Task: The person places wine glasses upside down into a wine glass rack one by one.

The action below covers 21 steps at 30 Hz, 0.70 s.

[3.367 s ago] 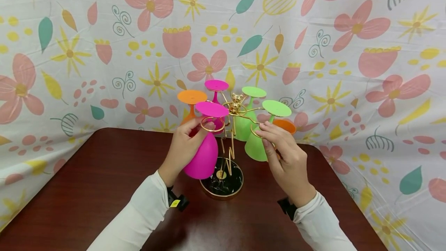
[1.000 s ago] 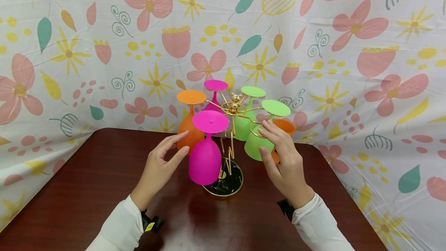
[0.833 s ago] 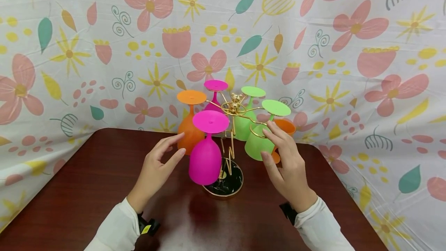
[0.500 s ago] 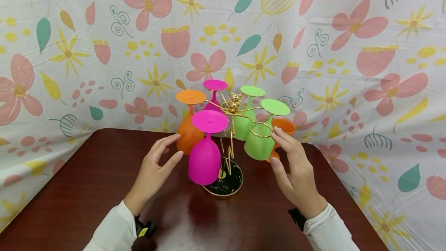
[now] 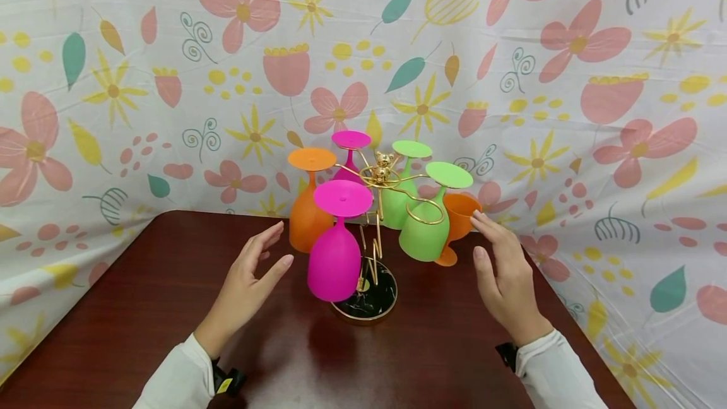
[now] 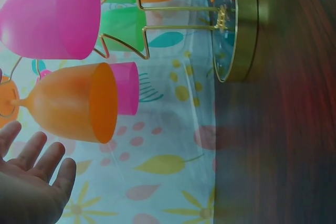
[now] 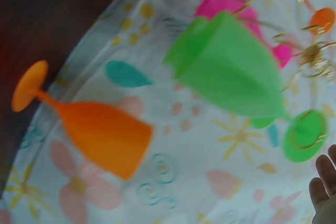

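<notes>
My left hand (image 5: pixel 247 289) is held open in the air to the left of the rack, holding nothing. Nearest to it are a pink goblet (image 5: pixel 334 264) and an orange goblet (image 6: pixel 73 100), both hanging upside down by their feet. My right hand (image 5: pixel 505 273) has relaxed, parted fingers, the fingertips close to the rim of another orange goblet (image 5: pixel 456 216). That one stands upright on its foot on the table, partly behind a hanging green goblet (image 5: pixel 423 232). In front of the green goblet, a gold ring (image 5: pixel 425 221) of the rack bears no glass.
The gold wire rack (image 5: pixel 379 232) has a bear figure (image 5: pixel 383 166) on top and a round black marbled base (image 5: pixel 366 302). A second pink goblet (image 5: pixel 352 139) and a second green goblet (image 5: pixel 411 149) hang at its back. A floral cloth (image 5: pixel 363 36) stands behind the dark wood table (image 5: pixel 142 308).
My left hand has let go of the front pink goblet, which now hangs in the rack, and has drawn back left. My right hand has left the ring and moved right, beside the upright orange goblet.
</notes>
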{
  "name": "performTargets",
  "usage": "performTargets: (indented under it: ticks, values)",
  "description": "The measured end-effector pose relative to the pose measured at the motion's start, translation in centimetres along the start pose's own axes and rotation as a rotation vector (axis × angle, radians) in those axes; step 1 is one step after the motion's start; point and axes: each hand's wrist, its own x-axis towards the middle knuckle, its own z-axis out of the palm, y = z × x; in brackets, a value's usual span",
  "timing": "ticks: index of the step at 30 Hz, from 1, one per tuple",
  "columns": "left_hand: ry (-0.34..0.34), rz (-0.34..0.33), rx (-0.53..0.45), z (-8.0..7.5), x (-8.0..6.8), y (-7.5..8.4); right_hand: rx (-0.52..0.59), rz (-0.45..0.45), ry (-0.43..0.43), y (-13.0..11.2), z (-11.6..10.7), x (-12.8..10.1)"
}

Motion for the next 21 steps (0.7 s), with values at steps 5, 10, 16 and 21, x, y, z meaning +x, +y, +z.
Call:
performTargets:
  ticks: [5, 10, 16, 21]
  values:
    - [-0.033, -0.011, 0.019, -0.1, -0.3, -0.2, -0.080, 0.117, -0.075, 3.9, 0.2, -1.7]
    - [-0.053, -0.025, 0.025, -0.2, -0.4, -0.3, -0.176, 0.206, -0.171, 7.2, 1.1, -2.1]
    - [-0.071, -0.044, 0.008, 0.0, -0.5, -0.6, -0.260, 0.273, -0.240, 10.2, 2.4, -2.1]
    - [-0.078, -0.050, 0.024, 0.0, -0.7, -0.9, -0.319, 0.388, -0.362, 12.2, 3.4, -2.1]
